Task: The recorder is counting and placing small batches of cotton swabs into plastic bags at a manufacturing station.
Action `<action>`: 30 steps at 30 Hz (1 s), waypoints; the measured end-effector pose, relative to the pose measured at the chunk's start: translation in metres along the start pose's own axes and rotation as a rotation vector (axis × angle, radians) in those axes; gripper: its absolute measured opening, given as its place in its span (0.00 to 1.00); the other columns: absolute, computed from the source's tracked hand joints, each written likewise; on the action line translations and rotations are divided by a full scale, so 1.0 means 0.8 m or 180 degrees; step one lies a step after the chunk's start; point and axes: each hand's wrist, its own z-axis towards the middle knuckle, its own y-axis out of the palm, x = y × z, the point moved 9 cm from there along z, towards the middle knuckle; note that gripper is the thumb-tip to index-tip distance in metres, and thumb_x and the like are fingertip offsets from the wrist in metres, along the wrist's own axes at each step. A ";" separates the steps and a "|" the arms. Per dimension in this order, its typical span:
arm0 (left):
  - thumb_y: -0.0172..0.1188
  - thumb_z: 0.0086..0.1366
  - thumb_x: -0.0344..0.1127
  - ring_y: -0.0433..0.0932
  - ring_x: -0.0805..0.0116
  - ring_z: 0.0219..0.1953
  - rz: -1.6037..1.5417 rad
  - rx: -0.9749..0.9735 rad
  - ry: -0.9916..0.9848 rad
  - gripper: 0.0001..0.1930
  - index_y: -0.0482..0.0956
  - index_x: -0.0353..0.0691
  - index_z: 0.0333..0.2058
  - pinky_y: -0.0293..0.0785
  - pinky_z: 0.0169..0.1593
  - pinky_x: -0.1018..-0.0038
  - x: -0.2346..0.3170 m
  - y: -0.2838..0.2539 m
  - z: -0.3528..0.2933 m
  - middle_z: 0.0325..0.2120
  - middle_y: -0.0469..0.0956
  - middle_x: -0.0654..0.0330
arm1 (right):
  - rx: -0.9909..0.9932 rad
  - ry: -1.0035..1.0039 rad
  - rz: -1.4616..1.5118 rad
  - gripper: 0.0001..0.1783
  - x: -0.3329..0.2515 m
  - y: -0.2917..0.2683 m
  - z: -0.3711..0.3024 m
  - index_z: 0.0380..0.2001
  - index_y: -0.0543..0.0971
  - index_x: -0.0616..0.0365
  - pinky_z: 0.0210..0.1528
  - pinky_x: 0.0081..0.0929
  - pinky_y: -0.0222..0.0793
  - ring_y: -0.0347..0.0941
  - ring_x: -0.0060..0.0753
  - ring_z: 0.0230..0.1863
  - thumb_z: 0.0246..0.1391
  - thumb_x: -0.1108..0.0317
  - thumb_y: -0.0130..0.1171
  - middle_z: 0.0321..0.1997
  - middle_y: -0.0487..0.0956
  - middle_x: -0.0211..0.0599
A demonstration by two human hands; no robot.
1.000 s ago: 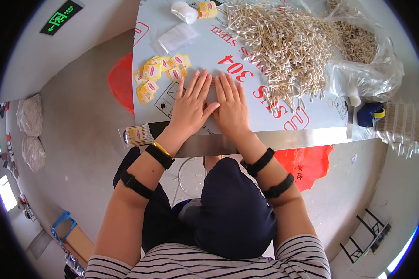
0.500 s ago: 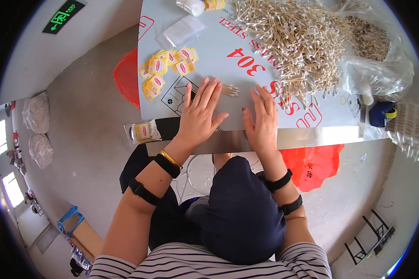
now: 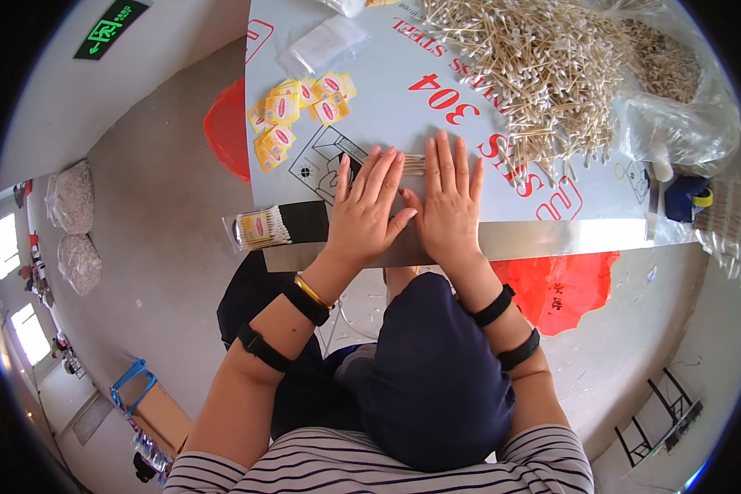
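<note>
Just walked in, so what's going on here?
A person at a table has the left hand and right hand flattened at either end of a small bunch of cotton swabs, partly hiding it. A heap of loose swabs lies to the right, yellow cards to the left, and a filled swab packet by the near-left corner.

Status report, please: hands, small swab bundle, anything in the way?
Left hand, right hand: open, palms down. Swab bundle visible between fingers. Swab heap to right, not blocking.
</note>
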 end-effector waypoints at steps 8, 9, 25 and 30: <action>0.44 0.77 0.63 0.59 0.49 0.76 -0.0137 0.0002 -0.0096 0.41 0.60 0.37 0.76 0.40 0.78 0.37 -0.003 0.002 0.002 0.74 0.62 0.52 | -0.0011 0.0002 0.0044 0.46 -0.002 0.004 0.000 0.79 0.57 0.62 0.84 0.61 0.31 0.41 0.50 0.87 0.69 0.46 0.56 0.86 0.50 0.43; 0.44 0.77 0.63 0.59 0.49 0.76 -0.0139 -0.0001 -0.0099 0.41 0.60 0.37 0.76 0.40 0.78 0.37 -0.003 0.001 0.002 0.74 0.62 0.52 | 0.0007 -0.0006 0.0062 0.46 -0.003 0.003 0.000 0.79 0.57 0.62 0.84 0.61 0.31 0.41 0.50 0.87 0.69 0.47 0.56 0.86 0.50 0.44; 0.50 0.75 0.60 0.60 0.55 0.77 -0.0178 0.0006 -0.0085 0.39 0.63 0.39 0.75 0.40 0.79 0.38 -0.002 -0.005 0.002 0.72 0.65 0.55 | 0.0580 0.0137 0.1075 0.36 0.035 -0.045 -0.012 0.71 0.70 0.60 0.76 0.55 0.54 0.60 0.54 0.76 0.62 0.61 0.65 0.75 0.68 0.48; 0.48 0.76 0.58 0.58 0.53 0.77 -0.0229 -0.0007 -0.0070 0.38 0.62 0.40 0.76 0.37 0.79 0.37 0.001 -0.006 0.004 0.73 0.64 0.56 | 0.1277 0.0995 0.0165 0.15 0.144 -0.101 -0.041 0.47 0.84 0.46 0.59 0.47 0.63 0.69 0.48 0.53 0.56 0.65 0.71 0.48 0.75 0.37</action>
